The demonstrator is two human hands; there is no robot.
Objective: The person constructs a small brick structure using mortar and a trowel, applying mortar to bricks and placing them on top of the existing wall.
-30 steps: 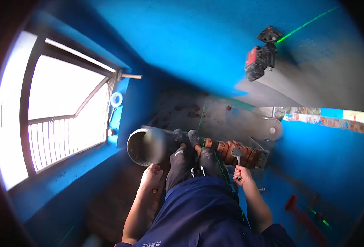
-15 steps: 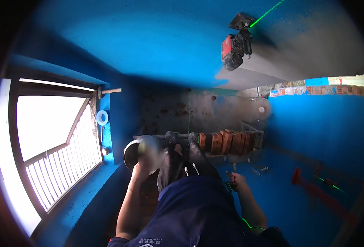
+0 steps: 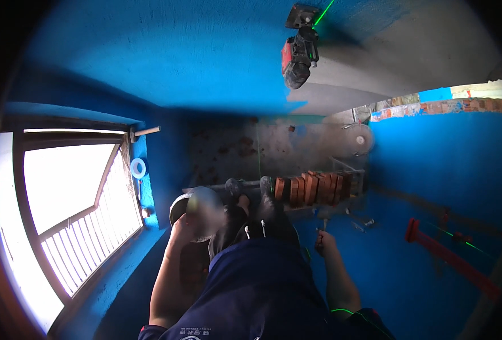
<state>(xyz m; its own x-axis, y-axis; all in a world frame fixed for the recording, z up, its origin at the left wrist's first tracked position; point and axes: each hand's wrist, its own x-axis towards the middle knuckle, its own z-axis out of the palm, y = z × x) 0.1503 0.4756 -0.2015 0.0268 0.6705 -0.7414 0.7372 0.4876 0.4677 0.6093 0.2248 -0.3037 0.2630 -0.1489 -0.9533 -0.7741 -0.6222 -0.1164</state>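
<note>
A pale blur (image 3: 205, 212) hides much of the bucket (image 3: 177, 207) — whether the left hand (image 3: 179, 229) grips it cannot be told. The tool (image 3: 325, 223) in the right hand (image 3: 326, 243) is too dim to identify.

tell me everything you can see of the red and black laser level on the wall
The laser level has a red side panel and a black body that looks like plastic, smudged grey around its rounded lower end. It hangs from a flat dark plate against the blue wall, near the top of the view. A bright green line runs up and right from beside the plate.
</note>
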